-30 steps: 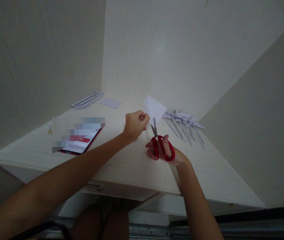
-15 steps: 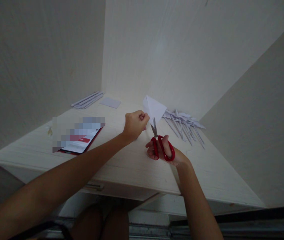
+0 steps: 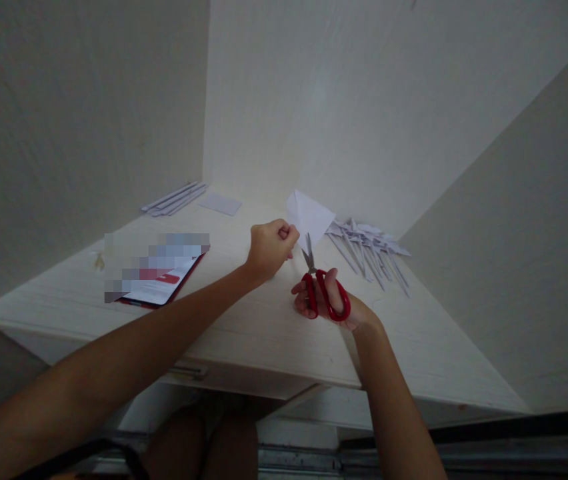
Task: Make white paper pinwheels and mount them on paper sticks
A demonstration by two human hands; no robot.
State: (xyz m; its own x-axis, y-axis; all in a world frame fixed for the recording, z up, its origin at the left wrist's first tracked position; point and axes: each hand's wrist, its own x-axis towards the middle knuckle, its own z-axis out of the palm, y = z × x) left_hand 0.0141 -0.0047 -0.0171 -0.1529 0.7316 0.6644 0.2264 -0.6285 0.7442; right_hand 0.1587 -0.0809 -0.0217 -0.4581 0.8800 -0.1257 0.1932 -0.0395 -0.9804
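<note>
A folded white piece of paper (image 3: 310, 215), roughly kite-shaped, stands out above the table, pinched at its left edge by my left hand (image 3: 273, 249). The left fingers are curled closed, so the pinched edge is partly hidden. My right hand (image 3: 331, 300) has its thumb and fingers through the red handles of a pair of scissors (image 3: 335, 305). The scissor blades point up at the paper's lower part and are slightly apart. Whether they touch the paper, I cannot tell.
Several rolled paper sticks with folded paper tops (image 3: 371, 247) lie in a pile at the right. More paper strips (image 3: 177, 200) and a flat paper rectangle (image 3: 221, 204) rest at the back left. A red-cased tablet (image 3: 161, 288), partly blurred, lies left. Walls enclose the white table (image 3: 264, 347).
Almost nothing differs. The paper's right corner has shifted very slightly to the right; both hands and the scissors stay in place.
</note>
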